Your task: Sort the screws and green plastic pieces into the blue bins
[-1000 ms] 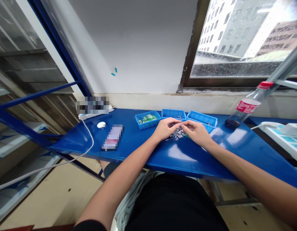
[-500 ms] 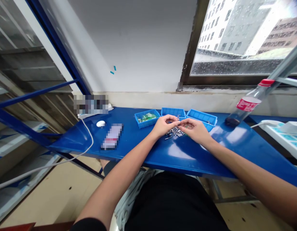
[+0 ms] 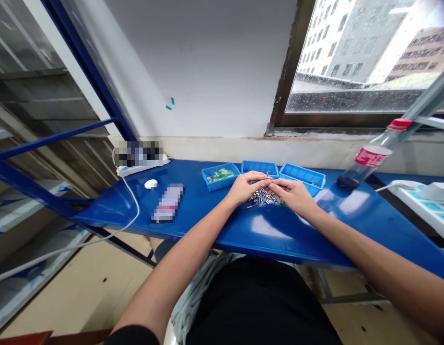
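Observation:
My left hand [image 3: 245, 186] and my right hand [image 3: 291, 193] meet fingertip to fingertip above a pile of small shiny metal pins [image 3: 262, 197] on the blue table. The left thumb and fingers are pinched around a tiny part whose kind I cannot make out. My right fingers are closed too, pressed against the left fingertips; what lies in them is hidden. A bit of green shows beneath the right hand. Behind the hands stand a left blue bin [image 3: 221, 178] with green and clear pieces, a middle blue bin [image 3: 260, 167] and a right blue bin [image 3: 303, 175].
A cola bottle [image 3: 366, 155] with a red cap stands at the right, near a white power strip [image 3: 428, 203]. On the left lie a blurred phone [image 3: 168, 203], a small white object [image 3: 150, 184] and a white cable [image 3: 134, 211]. The table's front edge runs before my body.
My right fingers have straightened and flattened, and both hands' fingertips have drawn closer together. The bins and the metal pile look the same.

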The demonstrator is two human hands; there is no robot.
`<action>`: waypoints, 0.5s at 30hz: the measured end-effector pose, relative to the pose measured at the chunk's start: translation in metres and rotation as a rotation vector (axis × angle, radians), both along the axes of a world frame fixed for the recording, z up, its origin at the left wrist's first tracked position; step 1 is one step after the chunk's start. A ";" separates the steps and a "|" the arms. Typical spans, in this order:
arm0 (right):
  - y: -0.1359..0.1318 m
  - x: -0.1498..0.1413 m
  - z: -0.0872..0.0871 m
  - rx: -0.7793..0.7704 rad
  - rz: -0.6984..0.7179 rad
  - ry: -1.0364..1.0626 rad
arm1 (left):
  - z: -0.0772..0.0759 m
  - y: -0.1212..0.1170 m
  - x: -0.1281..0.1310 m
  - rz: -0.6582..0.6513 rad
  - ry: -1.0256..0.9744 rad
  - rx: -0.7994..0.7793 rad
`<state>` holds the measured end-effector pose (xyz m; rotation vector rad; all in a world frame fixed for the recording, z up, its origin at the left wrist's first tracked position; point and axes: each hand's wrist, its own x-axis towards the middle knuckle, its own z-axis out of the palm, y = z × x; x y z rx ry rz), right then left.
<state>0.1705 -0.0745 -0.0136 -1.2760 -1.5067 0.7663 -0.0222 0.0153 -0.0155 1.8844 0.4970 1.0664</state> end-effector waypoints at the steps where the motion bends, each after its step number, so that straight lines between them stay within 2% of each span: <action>1: 0.000 -0.001 0.000 -0.005 -0.001 0.034 | 0.000 0.000 0.000 -0.003 0.011 0.007; 5: 0.002 -0.001 -0.002 -0.028 -0.019 0.138 | 0.000 -0.001 0.001 -0.029 0.055 0.040; 7: 0.005 0.001 -0.002 -0.029 -0.039 0.159 | 0.000 -0.003 0.001 -0.001 0.082 0.087; 11: 0.013 0.005 -0.001 -0.001 -0.080 0.162 | 0.000 -0.004 -0.002 0.125 0.236 0.305; 15: 0.025 0.009 0.001 0.014 -0.127 0.155 | -0.004 0.001 -0.005 0.153 0.366 0.497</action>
